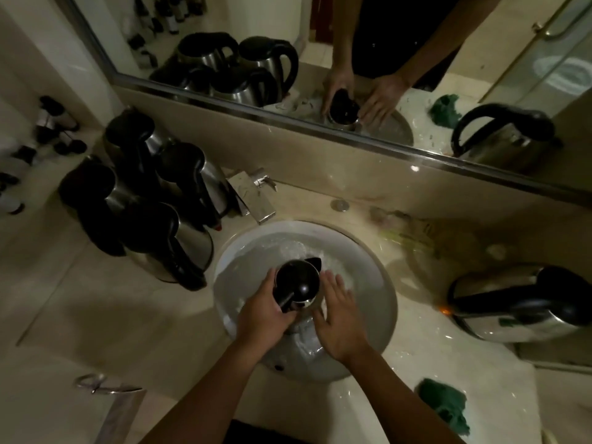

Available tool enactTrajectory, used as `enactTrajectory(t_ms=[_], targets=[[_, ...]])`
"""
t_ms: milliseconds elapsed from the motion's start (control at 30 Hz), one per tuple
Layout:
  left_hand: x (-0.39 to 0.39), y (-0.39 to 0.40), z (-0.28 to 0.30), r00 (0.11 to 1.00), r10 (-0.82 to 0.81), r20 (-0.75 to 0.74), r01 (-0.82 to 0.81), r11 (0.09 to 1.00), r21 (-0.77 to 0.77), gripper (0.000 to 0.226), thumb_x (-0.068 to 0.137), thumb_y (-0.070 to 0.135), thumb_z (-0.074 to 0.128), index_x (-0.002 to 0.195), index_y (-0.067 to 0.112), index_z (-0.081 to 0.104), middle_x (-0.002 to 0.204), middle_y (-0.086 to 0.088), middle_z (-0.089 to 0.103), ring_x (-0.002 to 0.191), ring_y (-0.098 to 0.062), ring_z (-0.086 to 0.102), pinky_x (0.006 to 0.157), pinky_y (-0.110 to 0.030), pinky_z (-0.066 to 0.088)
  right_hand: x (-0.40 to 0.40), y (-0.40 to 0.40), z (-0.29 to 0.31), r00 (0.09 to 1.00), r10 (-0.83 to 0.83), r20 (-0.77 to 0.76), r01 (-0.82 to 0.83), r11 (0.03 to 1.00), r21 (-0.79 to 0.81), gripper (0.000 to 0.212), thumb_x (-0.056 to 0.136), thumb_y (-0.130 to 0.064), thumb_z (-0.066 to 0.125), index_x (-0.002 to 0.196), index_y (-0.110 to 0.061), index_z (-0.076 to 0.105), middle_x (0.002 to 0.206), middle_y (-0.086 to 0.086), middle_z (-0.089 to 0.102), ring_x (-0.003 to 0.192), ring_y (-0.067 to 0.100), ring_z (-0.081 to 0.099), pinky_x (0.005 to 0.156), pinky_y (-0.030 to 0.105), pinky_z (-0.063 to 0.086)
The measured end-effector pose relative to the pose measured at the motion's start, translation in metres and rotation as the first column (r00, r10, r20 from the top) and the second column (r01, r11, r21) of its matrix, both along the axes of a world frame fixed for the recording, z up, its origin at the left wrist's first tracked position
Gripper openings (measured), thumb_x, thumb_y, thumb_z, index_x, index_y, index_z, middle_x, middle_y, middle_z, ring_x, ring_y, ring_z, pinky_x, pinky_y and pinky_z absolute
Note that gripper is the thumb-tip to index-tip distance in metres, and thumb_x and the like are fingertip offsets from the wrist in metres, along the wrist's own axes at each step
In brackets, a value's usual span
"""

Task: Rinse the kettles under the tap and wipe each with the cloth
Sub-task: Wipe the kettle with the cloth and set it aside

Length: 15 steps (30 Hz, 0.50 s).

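In the middle of the worktop (96,315), over the round sink (378,309), you are holding a kettle (298,282) upright, its black lid facing the head camera and its spout pointing toward the back edge. Your left hand (266,312) grips the kettle's black handle, fingers curled round it. Your right hand (339,318) lies flat against the kettle's right side, fingers straight and spread, gripping nothing. Water shows in the basin behind the kettle.

At the worktop's back edge, left of the sink, the chrome tap (259,193) juts out toward the basin. Left of the tap, a cluster of four kettles (141,200) stands close together, touching one another, with black lids and handles. Farther left, near the wall, small dark-capped bottles (54,129) are grouped. On the right side of the worktop another kettle (519,309) lies tipped on its side, well apart from the sink. Near the front right corner a green cloth (443,405) lies crumpled on the wet surface.

Above the back edge, the mirror (416,43) reflects your hands, the held kettle and the kettles around them.
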<state>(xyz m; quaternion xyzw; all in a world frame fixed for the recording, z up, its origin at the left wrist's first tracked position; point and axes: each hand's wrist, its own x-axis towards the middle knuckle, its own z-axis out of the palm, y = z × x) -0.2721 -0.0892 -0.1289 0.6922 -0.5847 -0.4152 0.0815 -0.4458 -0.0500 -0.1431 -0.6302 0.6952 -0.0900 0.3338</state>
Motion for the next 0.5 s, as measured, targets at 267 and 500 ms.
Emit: enactTrajectory(t_ms=[267, 500], targets=[[-0.009, 0.016, -0.008, 0.997, 0.079, -0.014, -0.079, 0.996, -0.037, 0.071, 0.089, 0.023, 0.075, 0.146, 0.012, 0.033, 0.138, -0.015, 0.059, 0.123, -0.037, 0.060, 0.096, -0.042, 0.049, -0.087, 0.071, 0.034, 0.769, -0.616, -0.170, 0.633, 0.771, 0.073, 0.061, 0.105, -0.032, 0.050, 0.161, -0.013, 0.035, 0.170, 0.019, 0.026, 0.155, 0.040, 0.030, 0.126, 0.051, 0.029], [-0.036, 0.034, -0.004, 0.951, 0.303, 0.063, -0.304, 0.953, 0.000, 0.041, 0.089, 0.033, 0.075, 0.089, -0.007, 0.068, 0.083, -0.029, 0.070, 0.084, -0.044, 0.070, 0.066, -0.038, 0.048, -0.105, 0.139, 0.040, 0.681, -0.517, -0.518, 0.730, 0.525, 0.436, 0.067, 0.099, -0.060, 0.023, 0.159, -0.031, 0.019, 0.159, 0.023, 0.028, 0.137, 0.044, 0.045, 0.102, 0.056, 0.043]])
